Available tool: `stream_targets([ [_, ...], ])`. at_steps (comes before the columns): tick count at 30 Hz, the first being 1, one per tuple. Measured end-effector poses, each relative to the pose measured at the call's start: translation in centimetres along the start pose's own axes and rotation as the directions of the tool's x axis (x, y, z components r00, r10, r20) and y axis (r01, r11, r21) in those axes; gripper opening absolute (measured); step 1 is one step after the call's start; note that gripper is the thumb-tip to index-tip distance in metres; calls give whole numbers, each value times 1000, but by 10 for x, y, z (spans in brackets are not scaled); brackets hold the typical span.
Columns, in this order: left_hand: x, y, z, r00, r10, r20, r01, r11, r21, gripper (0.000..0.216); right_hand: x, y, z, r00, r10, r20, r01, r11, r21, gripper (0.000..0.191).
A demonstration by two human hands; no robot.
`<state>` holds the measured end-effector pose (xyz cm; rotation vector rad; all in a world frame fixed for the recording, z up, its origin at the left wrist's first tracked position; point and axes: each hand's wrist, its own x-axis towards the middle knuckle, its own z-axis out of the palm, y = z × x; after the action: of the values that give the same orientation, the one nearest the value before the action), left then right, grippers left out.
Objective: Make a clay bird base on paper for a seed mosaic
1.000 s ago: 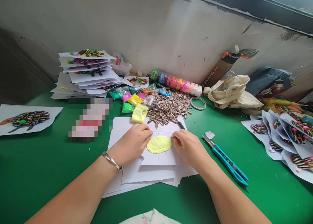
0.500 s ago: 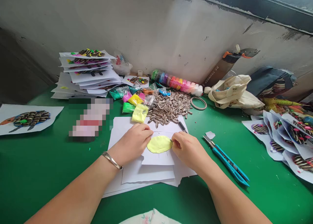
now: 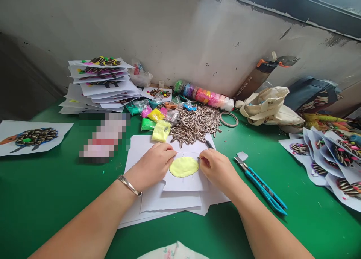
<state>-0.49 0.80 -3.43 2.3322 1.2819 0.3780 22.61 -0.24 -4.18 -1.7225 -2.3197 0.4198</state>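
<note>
A flattened oval of pale yellow clay [image 3: 184, 166] lies on a small white sheet of paper [image 3: 180, 185], with short pencil lines showing below it. My left hand [image 3: 156, 161] rests at the oval's left side, fingers curled together over the sheet's upper left edge; whatever they may hold is hidden. At the right side, my right hand [image 3: 218, 168] is closed in a pinch just off the clay's edge. A tiny dark tip shows at its fingertips, too small to name. Under the small sheet lie more white papers [image 3: 141, 144].
Beyond the papers are a heap of sunflower seeds [image 3: 193, 125], bagged yellow clay [image 3: 161, 130] and a tape roll [image 3: 229, 119]. A blue utility knife [image 3: 262, 185] lies right of my right hand. Stacked seed pictures [image 3: 104, 86] stand back left; others [image 3: 332, 157] lie far right.
My right hand has shifted slightly right, away from the clay's edge, uncovering more of the small sheet. My left hand and the clay stay in place.
</note>
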Motion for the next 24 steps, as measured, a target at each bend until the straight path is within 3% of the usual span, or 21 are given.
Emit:
stream_targets([
  [5,0,0,0,1000,6,-2,-6,1000,8,25,0,2,2,996,-72,51,69,996,55,16],
  [10,-1,0,0,1000,8,-4,-8,1000,10,25,2,4,4,999,-44,-16,45,998,52,15],
  [15,0,-1,1,1000,17,-14,-17,1000,12,24,3,3,4,995,-93,21,91,993,77,16],
  [19,0,0,1,1000,14,-17,-13,1000,6,25,5,3,7,997,-54,-49,57,996,65,15],
  [24,-1,-1,1,1000,15,-14,-15,1000,8,25,6,3,8,991,-135,8,134,988,76,19],
])
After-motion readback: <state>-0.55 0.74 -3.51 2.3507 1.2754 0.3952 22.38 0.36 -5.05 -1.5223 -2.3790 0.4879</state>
